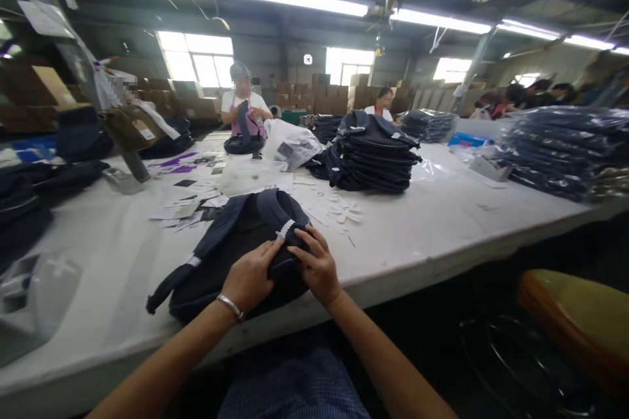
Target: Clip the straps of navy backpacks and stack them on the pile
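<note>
A dark navy backpack (230, 242) lies on the white table in front of me, its shoulder straps facing up. White bands wrap both straps; one white band (285, 230) sits close to my fingers. My left hand (251, 275) is closed on the near strap just below that band, a silver bangle on its wrist. From the right, my right hand (317, 262) grips the same strap with bent fingers, close beside the left. The part of the strap between my hands is partly hidden by the fingers.
Loose cards (196, 206) and white paper strips (339, 208) lie beyond the backpack. A backpack stack (373, 154) stands farther back, with plastic-wrapped bags (565, 150) at right. A co-worker (243, 108) handles a bag across the table. A stool (580, 314) stands at right.
</note>
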{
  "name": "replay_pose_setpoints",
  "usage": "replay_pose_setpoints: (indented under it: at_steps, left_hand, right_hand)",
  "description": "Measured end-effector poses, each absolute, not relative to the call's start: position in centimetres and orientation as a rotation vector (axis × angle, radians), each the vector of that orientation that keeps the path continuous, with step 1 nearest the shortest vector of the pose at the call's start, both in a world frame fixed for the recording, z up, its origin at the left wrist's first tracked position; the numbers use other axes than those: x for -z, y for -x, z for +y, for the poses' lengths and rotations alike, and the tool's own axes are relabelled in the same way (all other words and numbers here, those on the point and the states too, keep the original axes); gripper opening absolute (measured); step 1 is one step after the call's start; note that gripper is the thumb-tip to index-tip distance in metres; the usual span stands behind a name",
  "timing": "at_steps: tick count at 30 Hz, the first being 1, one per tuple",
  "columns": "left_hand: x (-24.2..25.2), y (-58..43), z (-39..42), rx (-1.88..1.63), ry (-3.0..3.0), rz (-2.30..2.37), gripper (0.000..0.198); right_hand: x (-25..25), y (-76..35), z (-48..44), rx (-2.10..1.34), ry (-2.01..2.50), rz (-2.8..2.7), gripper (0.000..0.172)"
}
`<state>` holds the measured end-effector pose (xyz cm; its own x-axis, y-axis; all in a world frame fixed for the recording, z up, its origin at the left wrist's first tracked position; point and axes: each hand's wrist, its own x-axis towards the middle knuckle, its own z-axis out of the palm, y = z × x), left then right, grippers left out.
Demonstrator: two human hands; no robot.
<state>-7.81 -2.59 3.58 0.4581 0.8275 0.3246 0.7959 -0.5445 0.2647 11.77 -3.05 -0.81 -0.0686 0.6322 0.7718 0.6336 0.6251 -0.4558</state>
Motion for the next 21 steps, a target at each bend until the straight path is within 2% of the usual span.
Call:
replay_pose_setpoints:
  at_steps: [1,4,6,9,15,18,21]
  left_hand:
    - [-3.5,6.9,-2.2,-0.626,-2.598,1.509,0.055]
    - [-3.3,6.0,-1.4,-0.564,-2.550,1.606,0.042]
    - [-3.1,6.1,-1.5,-0.551,-2.528,1.646,0.041]
    - [-2.9,5.5,-2.1,-0.500,-2.587,1.626,0.040]
    - [-3.1,2.4,-1.6,-0.485,-2.964,1.269,0.056]
    - [-3.0,2.4,-0.5,-0.540,-3.025,1.220,0.044]
    - [-2.7,2.8,0.1,-0.747,-2.963,1.386,0.034]
  right_hand:
    - [1.1,-11.7,-3.6,-0.038,1.109,-1.666,0.048]
    - [2.7,-11.7,-4.7,-0.248,1.355,-1.380,0.097]
    - [4.0,-11.9,-5.0,-0.436,1.406,-1.297,0.112]
    - [5.3,-11.7,-4.9,-0.596,1.369,-1.252,0.111]
    - [5.9,-10.8,-4.3,-0.540,1.412,-1.124,0.088]
    - [6.0,-10.9,-4.3,-0.500,1.372,-1.153,0.088]
    - [6.0,-11.3,-4.5,-0.492,1.370,-1.202,0.084]
